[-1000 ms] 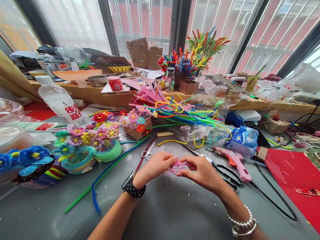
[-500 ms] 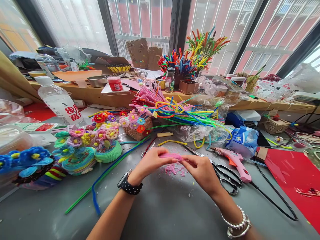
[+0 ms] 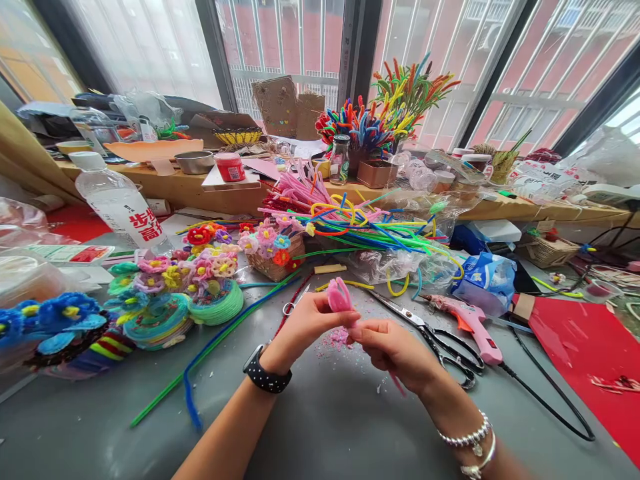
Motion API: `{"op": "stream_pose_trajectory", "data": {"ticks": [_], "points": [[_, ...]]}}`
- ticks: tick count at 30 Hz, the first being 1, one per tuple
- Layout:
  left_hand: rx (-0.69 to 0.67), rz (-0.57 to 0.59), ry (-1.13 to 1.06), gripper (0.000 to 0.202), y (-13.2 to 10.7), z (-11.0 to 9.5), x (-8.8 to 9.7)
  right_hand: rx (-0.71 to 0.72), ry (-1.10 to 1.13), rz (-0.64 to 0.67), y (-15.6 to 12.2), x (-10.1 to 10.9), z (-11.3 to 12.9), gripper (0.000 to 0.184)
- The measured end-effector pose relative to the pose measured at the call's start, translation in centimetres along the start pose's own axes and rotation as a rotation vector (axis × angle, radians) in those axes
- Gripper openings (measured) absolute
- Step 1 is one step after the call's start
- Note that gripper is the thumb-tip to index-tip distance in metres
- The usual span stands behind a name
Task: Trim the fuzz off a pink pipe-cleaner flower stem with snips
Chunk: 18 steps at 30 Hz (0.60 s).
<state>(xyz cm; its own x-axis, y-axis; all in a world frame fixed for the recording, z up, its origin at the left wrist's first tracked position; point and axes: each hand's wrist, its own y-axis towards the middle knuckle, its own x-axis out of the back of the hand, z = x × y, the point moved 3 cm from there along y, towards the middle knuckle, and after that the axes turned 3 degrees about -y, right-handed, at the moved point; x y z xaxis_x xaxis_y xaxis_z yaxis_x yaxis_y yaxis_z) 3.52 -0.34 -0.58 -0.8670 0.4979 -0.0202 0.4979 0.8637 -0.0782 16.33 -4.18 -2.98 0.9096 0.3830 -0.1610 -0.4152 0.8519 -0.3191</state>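
Between my hands is a pink pipe cleaner [image 3: 340, 295] bent into upright loops. My left hand [image 3: 313, 323], with a dotted watch strap at the wrist, pinches the base of the loops. My right hand [image 3: 393, 347] is closed on the same pipe cleaner close to the left fingertips, and a pink tail hangs out below its palm. Pink fuzz clippings [image 3: 337, 339] lie on the grey table [image 3: 320, 427] under the hands. Large black-handled scissors [image 3: 435, 337] rest just right of my right hand, and small scissors [image 3: 289, 307] lie behind my left hand.
A pink glue gun [image 3: 473, 323] with its black cord lies at the right, beside red card [image 3: 585, 360]. Fuzzy-flower pots [image 3: 215, 303] stand at the left. Blue and green pipe cleaners [image 3: 200, 357] stretch across the left side. A pipe-cleaner heap [image 3: 370, 227] lies behind.
The pink pipe cleaner was stretched level between both hands; its loops now stand up above my left fingers. My right hand has moved slightly down, and a tail shows below it.
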Motion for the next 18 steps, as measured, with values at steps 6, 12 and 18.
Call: {"op": "stream_pose_trajectory", "data": {"ticks": [6, 12, 18], "points": [[-0.006, -0.180, -0.007, 0.022, 0.3, 0.7, 0.0, 0.231, -0.415, -0.319, -0.2, 0.3, 1.3, 0.022], [0.040, -0.205, -0.056, 0.023, 0.3, 0.8, -0.1, 0.360, -0.715, -0.415, -0.5, 0.0, 1.7, 0.022], [0.014, -0.214, -0.015, 0.025, 0.3, 0.7, -0.1, 0.323, -0.680, -0.346, -0.5, 0.2, 2.0, 0.025]]}}
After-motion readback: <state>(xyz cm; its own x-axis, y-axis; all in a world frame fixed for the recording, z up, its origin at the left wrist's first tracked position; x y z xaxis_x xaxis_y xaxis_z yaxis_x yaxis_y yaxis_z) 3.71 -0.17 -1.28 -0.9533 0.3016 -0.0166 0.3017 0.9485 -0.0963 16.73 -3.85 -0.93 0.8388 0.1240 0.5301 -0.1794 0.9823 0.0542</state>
